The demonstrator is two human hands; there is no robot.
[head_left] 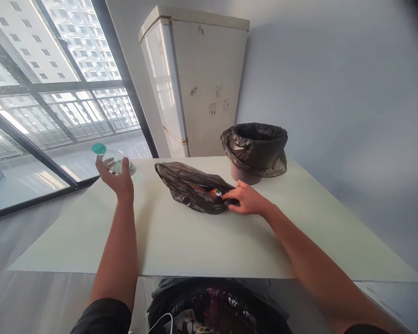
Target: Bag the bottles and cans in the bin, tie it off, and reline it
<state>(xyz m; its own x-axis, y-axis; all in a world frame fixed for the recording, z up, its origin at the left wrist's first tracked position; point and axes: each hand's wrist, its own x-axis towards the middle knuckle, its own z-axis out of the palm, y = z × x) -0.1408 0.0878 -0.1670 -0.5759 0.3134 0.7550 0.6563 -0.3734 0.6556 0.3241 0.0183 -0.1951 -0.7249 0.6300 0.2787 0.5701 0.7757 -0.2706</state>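
— Where are the hands, by the lined bin [256,155]?
— The right hand [243,198] is just in front, touching the black bag [186,185], pinching or not I can't tell; well left, the left hand [115,182] has fingers wrapped round the clear container [117,166]
— The bag's left of the bin, so lift its rim gently

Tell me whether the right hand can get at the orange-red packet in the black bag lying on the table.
Probably yes: the right hand is at the black bag, its fingers close to the orange-red packet, which shows through the opening. Loose folds around it might hinder slightly.
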